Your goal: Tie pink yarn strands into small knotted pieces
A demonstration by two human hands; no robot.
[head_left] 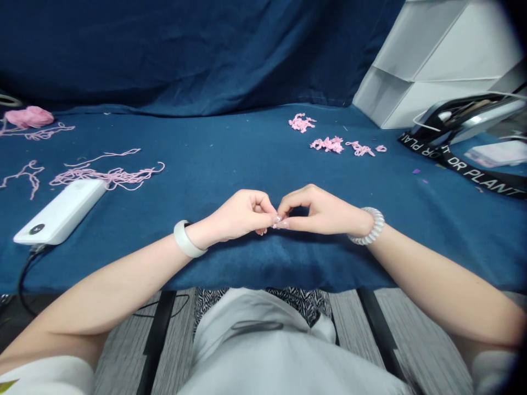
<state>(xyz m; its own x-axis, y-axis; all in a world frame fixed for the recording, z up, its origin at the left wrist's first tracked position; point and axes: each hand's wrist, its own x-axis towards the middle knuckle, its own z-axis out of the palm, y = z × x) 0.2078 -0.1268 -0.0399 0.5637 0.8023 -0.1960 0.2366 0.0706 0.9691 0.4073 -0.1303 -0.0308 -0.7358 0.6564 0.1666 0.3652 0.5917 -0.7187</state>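
My left hand [252, 214] and my right hand [315, 211] meet above the front part of the blue-covered table. Thumb and forefinger of each are pinched, fingertips touching or nearly so. Between them shows a tiny pink piece [276, 220], mostly hidden by the fingers; its kind I cannot make out for sure. Beyond my right hand lie small clumps of curled pink yarn: one clump [302, 122] at the back, another clump [327, 144] nearer, and a looser clump [360, 148] beside it. Left of my left hand lies a loose bundle of pink yarn strands [111, 176].
A white power bank [61, 213] with a black cable lies at the left, against the strands. Behind it is a pink yarn ball [29, 117]. White boxes [436, 66] stand at the back right, near a black lettered strap [473, 170] and a white case [498, 153].
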